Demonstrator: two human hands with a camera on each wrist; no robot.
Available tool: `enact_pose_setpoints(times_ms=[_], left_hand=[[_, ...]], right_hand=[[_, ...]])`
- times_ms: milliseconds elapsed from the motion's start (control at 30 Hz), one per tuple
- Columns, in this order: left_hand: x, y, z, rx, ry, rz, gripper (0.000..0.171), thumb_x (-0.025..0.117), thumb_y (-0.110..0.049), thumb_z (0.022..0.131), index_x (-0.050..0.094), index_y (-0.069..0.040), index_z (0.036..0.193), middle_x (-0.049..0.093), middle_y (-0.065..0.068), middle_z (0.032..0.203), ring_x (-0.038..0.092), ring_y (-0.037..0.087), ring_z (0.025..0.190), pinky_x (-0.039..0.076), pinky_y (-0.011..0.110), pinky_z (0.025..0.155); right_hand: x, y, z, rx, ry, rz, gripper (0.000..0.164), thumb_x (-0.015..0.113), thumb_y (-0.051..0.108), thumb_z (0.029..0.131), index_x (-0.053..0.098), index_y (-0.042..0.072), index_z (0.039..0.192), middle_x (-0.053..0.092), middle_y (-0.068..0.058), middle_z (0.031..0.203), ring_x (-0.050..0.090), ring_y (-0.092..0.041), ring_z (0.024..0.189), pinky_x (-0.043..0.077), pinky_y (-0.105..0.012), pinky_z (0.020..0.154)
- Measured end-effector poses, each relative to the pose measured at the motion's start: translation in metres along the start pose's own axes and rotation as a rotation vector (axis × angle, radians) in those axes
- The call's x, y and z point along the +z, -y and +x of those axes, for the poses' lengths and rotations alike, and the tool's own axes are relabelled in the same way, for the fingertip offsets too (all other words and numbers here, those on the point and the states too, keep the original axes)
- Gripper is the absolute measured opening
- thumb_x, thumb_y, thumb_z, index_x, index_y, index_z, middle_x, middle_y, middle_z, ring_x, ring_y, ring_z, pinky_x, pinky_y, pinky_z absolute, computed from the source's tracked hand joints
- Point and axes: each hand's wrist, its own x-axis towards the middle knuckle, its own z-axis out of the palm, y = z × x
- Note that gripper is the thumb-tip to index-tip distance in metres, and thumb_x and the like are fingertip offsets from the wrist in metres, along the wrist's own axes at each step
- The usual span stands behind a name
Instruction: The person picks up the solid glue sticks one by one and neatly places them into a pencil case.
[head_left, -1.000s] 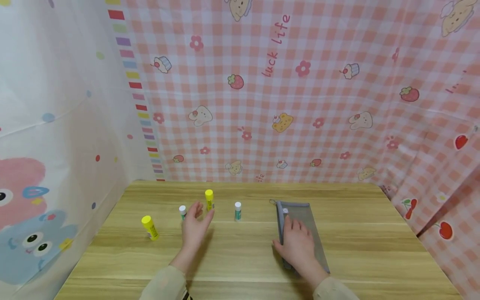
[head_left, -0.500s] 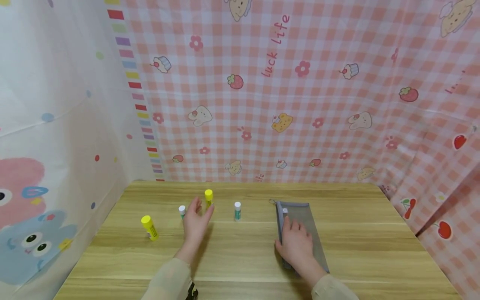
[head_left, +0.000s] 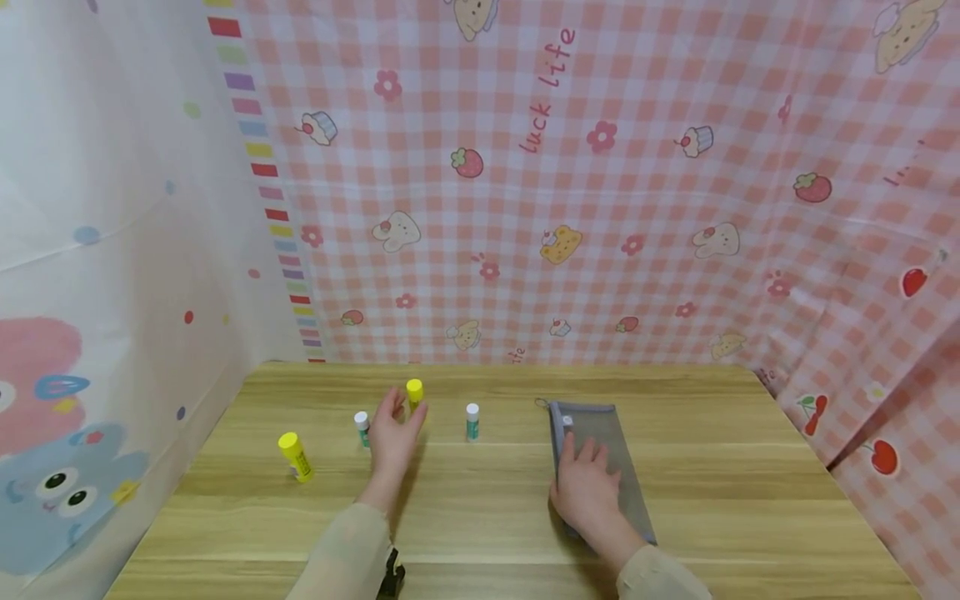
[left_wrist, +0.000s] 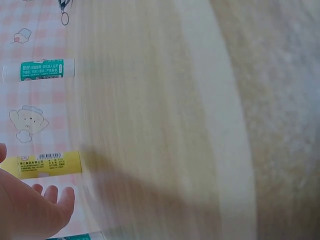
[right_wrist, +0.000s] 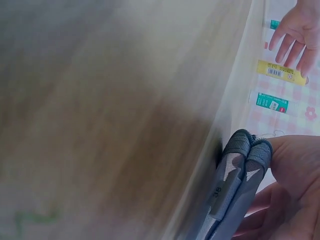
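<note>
Head: hands (head_left: 393, 440) (head_left: 587, 492) well apart; pouch (head_left: 626, 482) short of far table edge (head_left: 480, 369)

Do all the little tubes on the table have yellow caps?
No, the tube nearest the pouch is white-capped.
</note>
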Motion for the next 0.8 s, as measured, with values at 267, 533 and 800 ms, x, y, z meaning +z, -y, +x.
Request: enact_pose_setpoints(times_ms=[267,533,800], left_hand=[[0.0016,-0.0009,0.0015,-0.002,0.01,0.014,0.058,0.073,-0.01,0.089,0.048,0.009,0.138,0.057,0.029,0.131,0.056,0.042,0.118,0.046,0.048,0.104],[0.003,0.0,0.0036,-0.023,0.008,0.011,0.057,0.072,-0.009,0.089,0.049,0.007,0.139,0.058,0.028,0.13,0.057,0.043,0.116,0.046,0.048,0.103],[0.0052,0.0019,0.0058,-0.011,-0.007,0.001,0.052,0.071,-0.007,0.09,0.053,0.005,0.137,0.06,0.028,0.127,0.06,0.041,0.113,0.049,0.048,0.099]], right_hand=[[-0.0011,0.0034,-0.0001,0.012,0.008,-0.028,0.063,0.07,0.019,0.087,0.047,-0.01,0.139,0.042,-0.046,0.133,0.042,-0.061,0.123,0.044,-0.076,0.085],[-0.0014,0.0046,-0.0008,0.029,0.018,-0.023,0.06,0.067,0.016,0.089,0.047,-0.013,0.137,0.043,-0.045,0.133,0.043,-0.059,0.124,0.046,-0.074,0.085],[-0.0072,0.0044,-0.0028,0.029,0.019,-0.015,0.059,0.067,0.017,0.09,0.047,-0.016,0.135,0.045,-0.045,0.131,0.046,-0.057,0.122,0.048,-0.07,0.086]])
